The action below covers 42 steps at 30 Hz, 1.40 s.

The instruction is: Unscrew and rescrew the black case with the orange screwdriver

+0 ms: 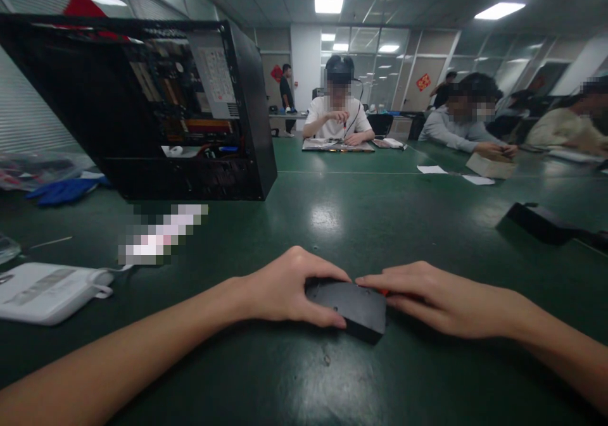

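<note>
A dark grey, box-like block [358, 306] rests on the green table [285, 369] at the lower middle. My left hand [299, 290] grips its left end, thumb on the near side and fingers over the far side. At the block's right end is my right hand [422, 293], its fingers close together around a small orange-red thing [384, 292] that is mostly hidden. The tips of my right fingers reach the block's far right corner.
An open black computer case [256, 122] stands at the back left. Left lie a white device [52, 293], a blue glove [64, 190] and a blurred-out strip. A black object [541, 222] lies right. Across the table, a person [337, 112] works; others sit at the right.
</note>
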Tool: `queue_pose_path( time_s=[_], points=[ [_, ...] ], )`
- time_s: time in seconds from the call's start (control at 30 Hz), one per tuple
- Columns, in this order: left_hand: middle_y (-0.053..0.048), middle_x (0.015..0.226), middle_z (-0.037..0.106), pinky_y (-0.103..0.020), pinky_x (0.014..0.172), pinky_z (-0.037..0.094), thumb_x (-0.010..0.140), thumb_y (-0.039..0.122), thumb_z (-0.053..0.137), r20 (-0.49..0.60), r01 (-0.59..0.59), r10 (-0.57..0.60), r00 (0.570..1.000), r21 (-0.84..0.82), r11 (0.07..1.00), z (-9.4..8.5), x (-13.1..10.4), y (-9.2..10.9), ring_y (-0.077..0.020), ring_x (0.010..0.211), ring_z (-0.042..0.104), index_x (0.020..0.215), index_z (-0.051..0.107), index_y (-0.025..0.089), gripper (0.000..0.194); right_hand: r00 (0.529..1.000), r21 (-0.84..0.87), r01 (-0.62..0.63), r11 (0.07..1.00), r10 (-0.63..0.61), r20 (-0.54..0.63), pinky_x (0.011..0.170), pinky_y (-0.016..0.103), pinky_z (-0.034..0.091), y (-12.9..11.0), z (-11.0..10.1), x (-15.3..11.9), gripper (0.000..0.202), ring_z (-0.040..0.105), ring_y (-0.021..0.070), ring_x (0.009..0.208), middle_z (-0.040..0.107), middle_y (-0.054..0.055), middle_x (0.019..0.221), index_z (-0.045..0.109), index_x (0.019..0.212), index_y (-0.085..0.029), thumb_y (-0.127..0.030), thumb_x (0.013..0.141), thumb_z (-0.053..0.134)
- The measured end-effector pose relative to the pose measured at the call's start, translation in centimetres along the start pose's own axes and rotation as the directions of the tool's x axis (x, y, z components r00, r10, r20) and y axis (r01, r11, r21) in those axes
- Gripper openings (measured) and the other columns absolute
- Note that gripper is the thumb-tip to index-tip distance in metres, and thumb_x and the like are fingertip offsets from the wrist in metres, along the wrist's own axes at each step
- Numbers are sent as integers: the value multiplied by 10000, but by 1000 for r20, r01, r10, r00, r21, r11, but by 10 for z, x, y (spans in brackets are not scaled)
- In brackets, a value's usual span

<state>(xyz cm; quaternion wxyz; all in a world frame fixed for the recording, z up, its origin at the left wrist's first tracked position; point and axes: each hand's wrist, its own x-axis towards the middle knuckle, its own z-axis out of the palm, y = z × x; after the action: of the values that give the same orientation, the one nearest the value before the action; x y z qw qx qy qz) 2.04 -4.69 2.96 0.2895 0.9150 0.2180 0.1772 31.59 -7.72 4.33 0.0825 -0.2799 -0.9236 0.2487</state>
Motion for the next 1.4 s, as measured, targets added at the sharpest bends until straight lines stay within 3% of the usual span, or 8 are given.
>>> queue_pose_path(
  time_s=[0.2,0.47,0.93,1.13,1.3,1.4],
  points=[
    [-69,1051,816,-245,759,516,825,465,862,11,-33,33,999,-5,999,-5,-1,1,-193,877,763,1254,758,168,533,1000,-5,2,1000,-2,22,1060,320,501,3,-3,0,491,651,193,1259,680,48,1402,481,1580,-306,-290,1090,446],
    [-69,1018,815,-241,723,510,822,486,858,-2,-24,24,1000,5,1000,-1,-1,-1,-184,837,755,1250,761,147,555,1000,-27,12,1000,-12,-2,824,256,491,7,-11,-5,384,690,140,912,741,26,1047,636,1435,-294,-347,1075,513],
    [-80,1028,814,-257,725,510,837,507,837,-23,-24,25,999,11,1000,2,-2,2,-196,842,755,1259,756,162,551,1000,9,-7,1000,7,-7,794,256,517,13,-18,-10,352,728,166,952,781,46,1141,710,1356,-258,-351,1049,564],
    [-78,1041,813,-257,732,507,836,507,839,-33,-13,13,999,10,1000,3,-2,2,-195,845,754,1255,757,161,550,999,-43,-12,999,11,-37,706,258,504,10,-23,-11,278,712,163,819,787,48,984,783,1181,-236,-323,1026,569],
    [-74,1024,814,-256,723,505,828,518,843,-37,-17,17,999,3,1000,5,-2,1,-192,829,750,1248,759,156,561,1000,-73,-14,997,14,-5,693,254,469,11,-24,-11,294,657,135,742,745,31,884,765,1190,-207,-329,1040,543],
    [-69,1013,813,-249,711,504,838,495,841,-61,-20,20,998,6,1000,4,-2,2,-181,812,745,1239,763,153,533,999,-62,2,998,-5,-44,676,252,463,11,-24,-12,278,654,137,728,749,34,877,777,1170,-213,-326,1024,569]
  ],
)
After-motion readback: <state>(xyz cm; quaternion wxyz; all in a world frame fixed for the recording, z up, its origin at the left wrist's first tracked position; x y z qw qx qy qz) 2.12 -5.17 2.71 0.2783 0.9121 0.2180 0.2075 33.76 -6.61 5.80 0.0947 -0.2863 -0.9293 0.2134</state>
